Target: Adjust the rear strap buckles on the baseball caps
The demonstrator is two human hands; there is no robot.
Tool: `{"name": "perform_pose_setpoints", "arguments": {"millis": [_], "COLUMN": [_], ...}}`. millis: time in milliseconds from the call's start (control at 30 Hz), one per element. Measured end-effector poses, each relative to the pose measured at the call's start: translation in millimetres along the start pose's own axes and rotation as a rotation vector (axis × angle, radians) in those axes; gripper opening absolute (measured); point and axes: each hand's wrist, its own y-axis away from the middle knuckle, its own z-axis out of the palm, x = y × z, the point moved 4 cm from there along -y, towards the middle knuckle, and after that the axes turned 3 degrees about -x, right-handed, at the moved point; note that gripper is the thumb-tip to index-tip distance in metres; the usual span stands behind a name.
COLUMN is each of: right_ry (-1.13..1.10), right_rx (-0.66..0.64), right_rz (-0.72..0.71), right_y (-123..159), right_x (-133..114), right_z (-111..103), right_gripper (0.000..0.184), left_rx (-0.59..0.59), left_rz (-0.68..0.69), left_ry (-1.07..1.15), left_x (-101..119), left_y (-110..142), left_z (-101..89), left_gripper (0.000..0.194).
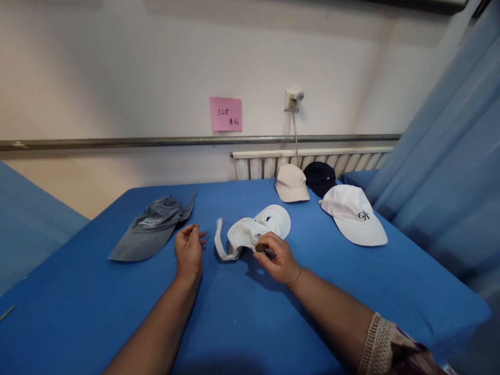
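Observation:
A white baseball cap (250, 232) with a small dark emblem lies on the blue-covered table, its brim pointing away to the right. At its back edge, my right hand (275, 259) pinches a brass-coloured buckle (261, 248) between thumb and fingers. The cap's loose white strap (220, 242) curls up on the left side, apart from any hand. My left hand (189, 251) is between that strap and a grey cap (151, 229); its fingers are loosely bent and apart, with nothing visible in them.
A beige cap (292, 183), a navy cap (320, 176) and a larger white cap (352, 214) with lettering sit at the back right. Behind the table (234, 323) are a radiator (269, 165) and a wall rail (156, 142). Blue curtains (441, 135) hang at the right.

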Motion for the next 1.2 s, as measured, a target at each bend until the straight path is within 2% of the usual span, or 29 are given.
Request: {"name": "perform_pose_setpoints", "arguments": {"millis": [67, 100, 133, 200, 267, 300, 333, 367, 400, 500, 633, 833, 933, 1033, 1100, 1133, 1200], "right_ry": [-0.019, -0.022, -0.020, 0.003, 0.051, 0.072, 0.073, 0.069, 0.058, -0.041, -0.233, -0.673, -0.883, -1.017, -1.145, -1.216, -1.315], "right_rx": [0.047, 0.094, 0.155, 0.287, 0.411, 0.469, 0.514, 0.537, 0.551, 0.551, 0.533, 0.360, 0.343, 0.423, 0.488, 0.503, 0.463], "right_rz": [0.054, 0.096, 0.141, 0.251, 0.393, 0.512, 0.641, 0.699, 0.741, 0.825, 0.903, 0.916, 0.873, 0.829, 0.801, 0.785, 0.754], "right_y": [0.1, 0.3, 0.8, 2.5, 5.3, 7.8, 10.7, 11.8, 12.1, 10.5, 7.9, 8.5, 6.7, 3.7, 2.1, 1.3, 0.0], "right_x": [8.5, 15.0, 23.0, 43.4, 67.8, 81.7, 95.5, 106.3, 115.7, 136.8, 148.5, 135.6, 124.7, 116.7, 109.6, 104.5, 90.3], "right_z": [-2.9, -5.0, -7.7, -14.6, -23.8, -29.2, -34.2, -38.9, -43.1, -51.2, -53.7, -41.5, -38.4, -39.9, -37.7, -34.3, -23.0], "right_gripper": [0.015, 0.017, 0.020, 0.020, 0.020, 0.024, 0.029, 0.036, 0.043, 0.058, 0.066, 0.035, 0.027, 0.019, 0.019, 0.024, 0.040], "left_rx": [0.041, 0.000, -0.090, -0.370, -0.746, -0.912, -1.036, -1.118, -1.153, -1.120, -1.050, -0.906, -0.682, -0.369, -0.262, -0.264, -0.374], "left_rz": [0.100, 0.172, 0.238, 0.328, 0.351, 0.353, 0.346, 0.336, 0.327, 0.305, 0.305, 0.337, 0.385, 0.479, 0.519, 0.511, 0.422], "left_ry": [0.009, -0.004, -0.039, -0.171, -0.380, -0.503, -0.621, -0.724, -0.805, -0.909, -0.892, -0.769, -0.652, -0.489, -0.409, -0.372, -0.278], "left_x": [12.9, 21.3, 29.6, 43.4, 49.6, 50.1, 49.5, 48.5, 47.5, 44.3, 39.1, 32.7, 34.3, 42.5, 46.0, 45.6, 39.6], "left_y": [5.9, 11.6, 19.1, 38.2, 60.5, 70.6, 78.2, 83.0, 84.9, 82.4, 78.3, 64.3, 50.4, 41.5, 41.8, 43.2, 48.0], "left_z": [-6.2, -6.7, -4.6, 6.4, 23.7, 31.3, 37.1, 41.2, 43.7, 45.3, 41.7, 37.9, 29.5, 13.2, 6.3, 6.2, 13.8], "left_gripper": [0.024, 0.022, 0.025, 0.038, 0.046, 0.048, 0.050, 0.052, 0.054, 0.051, 0.036, 0.025, 0.025, 0.020, 0.020, 0.022, 0.022]}}
